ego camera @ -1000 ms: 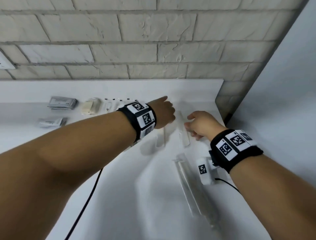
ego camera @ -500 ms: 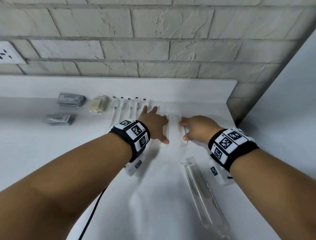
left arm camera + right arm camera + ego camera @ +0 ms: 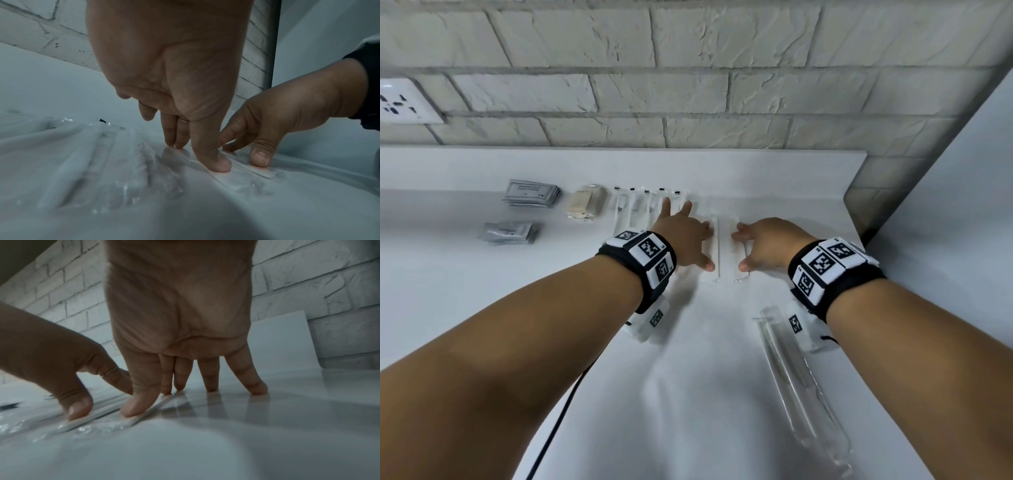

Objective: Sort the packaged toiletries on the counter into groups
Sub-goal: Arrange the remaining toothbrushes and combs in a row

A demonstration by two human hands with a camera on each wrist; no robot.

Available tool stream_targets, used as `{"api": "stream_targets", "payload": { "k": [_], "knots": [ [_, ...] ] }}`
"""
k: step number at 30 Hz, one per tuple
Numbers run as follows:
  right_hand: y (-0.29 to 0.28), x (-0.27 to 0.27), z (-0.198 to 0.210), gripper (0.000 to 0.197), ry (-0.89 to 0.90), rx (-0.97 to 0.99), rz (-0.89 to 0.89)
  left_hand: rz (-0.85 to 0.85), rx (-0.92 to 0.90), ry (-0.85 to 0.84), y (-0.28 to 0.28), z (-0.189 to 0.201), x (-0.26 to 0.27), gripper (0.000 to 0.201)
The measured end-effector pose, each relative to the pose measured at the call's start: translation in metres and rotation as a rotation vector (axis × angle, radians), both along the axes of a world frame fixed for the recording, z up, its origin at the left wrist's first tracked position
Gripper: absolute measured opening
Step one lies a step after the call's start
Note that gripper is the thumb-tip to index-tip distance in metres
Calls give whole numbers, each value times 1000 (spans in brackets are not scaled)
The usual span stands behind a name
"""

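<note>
Pressing down with straightened fingers, left hand [image 3: 686,236] and right hand [image 3: 770,245] pin two clear slim packets [image 3: 726,246] near the counter [image 3: 482,308] back edge; slippery film may slide, misaligning the group.

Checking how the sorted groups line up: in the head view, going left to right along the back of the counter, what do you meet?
Stack of grey sachets → beige packets → row of clear-wrapped black-tipped items → left hand → clear white-stick packet → right hand.
</note>
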State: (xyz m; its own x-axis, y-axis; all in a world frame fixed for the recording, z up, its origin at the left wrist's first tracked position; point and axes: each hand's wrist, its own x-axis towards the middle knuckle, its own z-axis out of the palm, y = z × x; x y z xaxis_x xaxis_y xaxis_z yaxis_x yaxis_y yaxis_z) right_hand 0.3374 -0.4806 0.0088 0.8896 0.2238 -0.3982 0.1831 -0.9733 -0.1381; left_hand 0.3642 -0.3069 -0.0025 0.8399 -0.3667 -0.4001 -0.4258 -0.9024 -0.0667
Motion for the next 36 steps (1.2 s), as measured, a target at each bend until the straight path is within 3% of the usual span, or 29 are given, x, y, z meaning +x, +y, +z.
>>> {"api": "stream_targets", "payload": {
  "k": [14, 16, 18, 20, 23, 26, 30, 36],
  "knots": [
    [5, 4, -8, 76, 16, -23, 11, 11, -10, -25, -4, -2, 4, 86],
    [-2, 4, -2, 84, -9, 79, -37, -5, -30, -40, -4, 2, 1, 86],
    [-16, 2, 9, 88, 33, 298, -202, -36, -79, -73, -4, 6, -6, 85],
    [-32, -10, 18, 77, 115, 450, -334, -31, -168, -84, -3, 10, -11, 80],
    [-42, -38, 23, 49, 255, 263, -323, -22, -279, -99, -7, 13, -14, 66],
    [-33, -78, 18, 57, 403, 55, -252, -21, -315, -93, -17, 15, -19, 58],
    [-12, -123, 15, 52, 273, -45, -210, -6, -303, -75, -29, 14, -27, 54],
    [-7, -130, 10, 30, 228, 36, -235, 42, -298, -83, -33, 13, -34, 51]
  ]
}}
